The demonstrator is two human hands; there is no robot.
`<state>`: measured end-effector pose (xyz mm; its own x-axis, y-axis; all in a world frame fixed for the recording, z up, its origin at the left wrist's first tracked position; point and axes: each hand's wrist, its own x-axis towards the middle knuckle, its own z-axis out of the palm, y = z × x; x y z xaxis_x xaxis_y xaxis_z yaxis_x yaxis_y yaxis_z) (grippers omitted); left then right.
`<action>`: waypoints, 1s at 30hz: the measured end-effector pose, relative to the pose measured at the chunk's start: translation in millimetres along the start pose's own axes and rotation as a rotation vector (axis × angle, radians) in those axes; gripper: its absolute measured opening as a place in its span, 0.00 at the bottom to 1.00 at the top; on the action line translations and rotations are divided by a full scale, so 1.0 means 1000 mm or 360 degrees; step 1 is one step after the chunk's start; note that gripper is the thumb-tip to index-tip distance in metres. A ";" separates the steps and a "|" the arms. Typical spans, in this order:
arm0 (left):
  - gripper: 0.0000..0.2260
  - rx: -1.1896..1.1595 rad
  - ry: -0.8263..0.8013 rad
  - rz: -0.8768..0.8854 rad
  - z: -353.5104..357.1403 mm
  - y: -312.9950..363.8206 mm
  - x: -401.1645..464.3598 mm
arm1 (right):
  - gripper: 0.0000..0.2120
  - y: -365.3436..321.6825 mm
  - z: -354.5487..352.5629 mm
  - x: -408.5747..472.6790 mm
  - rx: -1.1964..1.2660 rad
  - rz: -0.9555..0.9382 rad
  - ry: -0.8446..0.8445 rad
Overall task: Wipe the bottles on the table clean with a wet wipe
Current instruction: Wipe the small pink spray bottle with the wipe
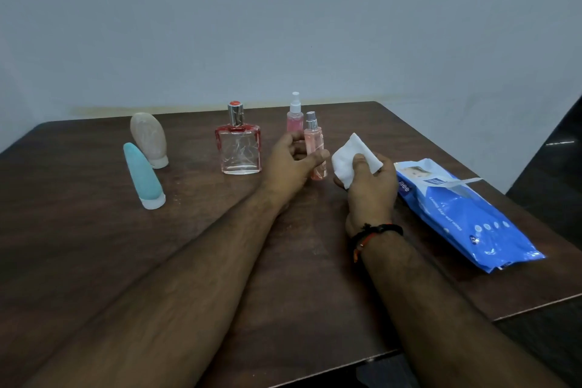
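Five bottles stand on the worktop (94,261); left hand (288,164) grips the pink-filled spray bottle (315,148), right hand (371,189) pinches a wet wipe (346,157).

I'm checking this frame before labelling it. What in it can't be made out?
- Head view: whether the left hand actually touches the slim pink spray bottle; thumb and fingers overlap it.
- Lower part of the rear pink spray bottle: hidden behind the left hand's fingers.
- Small print on the blue wet-wipe pack: blurred and too small.
- Right palm and part of the wet wipe: hidden by the right hand itself.
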<state>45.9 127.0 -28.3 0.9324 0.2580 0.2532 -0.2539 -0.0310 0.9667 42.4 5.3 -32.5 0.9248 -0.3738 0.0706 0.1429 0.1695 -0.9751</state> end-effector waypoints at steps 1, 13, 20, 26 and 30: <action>0.16 -0.0102 -0.0027 -0.0044 -0.011 0.003 -0.007 | 0.06 -0.002 0.002 -0.004 0.0003 -0.0033 -0.0041; 0.22 -0.0370 -0.0239 -0.0252 -0.108 0.032 -0.074 | 0.13 -0.008 0.024 -0.070 -0.0138 -0.0691 -0.0729; 0.20 -0.0437 -0.0172 -0.0245 -0.117 0.034 -0.078 | 0.20 -0.001 0.032 -0.087 -0.0400 -0.1206 -0.1074; 0.17 -0.0417 -0.0141 -0.0289 -0.119 0.037 -0.076 | 0.20 0.002 0.032 -0.084 -0.0560 -0.1310 -0.1199; 0.16 -0.0423 -0.0062 -0.0332 -0.118 0.037 -0.075 | 0.19 0.002 0.033 -0.084 -0.0618 -0.1420 -0.1238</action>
<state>-64.3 220.5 -15.9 0.9791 0.1949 0.0572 -0.1101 0.2726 0.9558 -23.7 67.5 -33.9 0.5405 0.4413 0.7163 0.8370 -0.1961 -0.5108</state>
